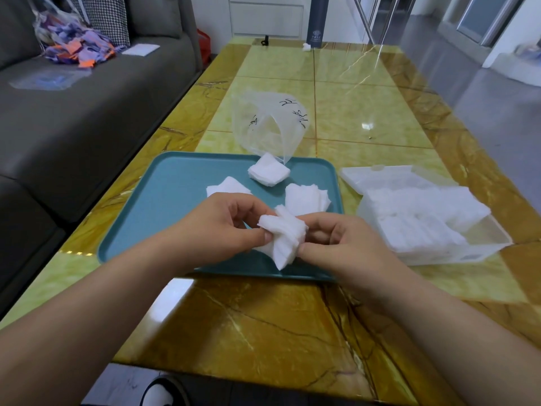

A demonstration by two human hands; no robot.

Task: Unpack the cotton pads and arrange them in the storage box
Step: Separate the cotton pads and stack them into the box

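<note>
tabletop: glossy yellow-green and brown marble, catching pale glare | left of frame: grey sofa, houndstooth cushion at upper left | top centre: white panelled cabinet | right: shiny grey floor | upper right: metal-framed glass doors

Two bare hands and two bare forearms make up nearly all that shows of the person; the left hand and the right hand have plain fingers with short, rounded nails, the left thumbnail being the clearest of them; the left forearm and the right forearm run uncovered to the frame's edge; the wide lens swells both arms toward the bottom corners; at the lower edge of the view sits a foot in a black, round-toed slipper with a white patch inside its opening; whether that white is sock or lining cannot be told.
</note>
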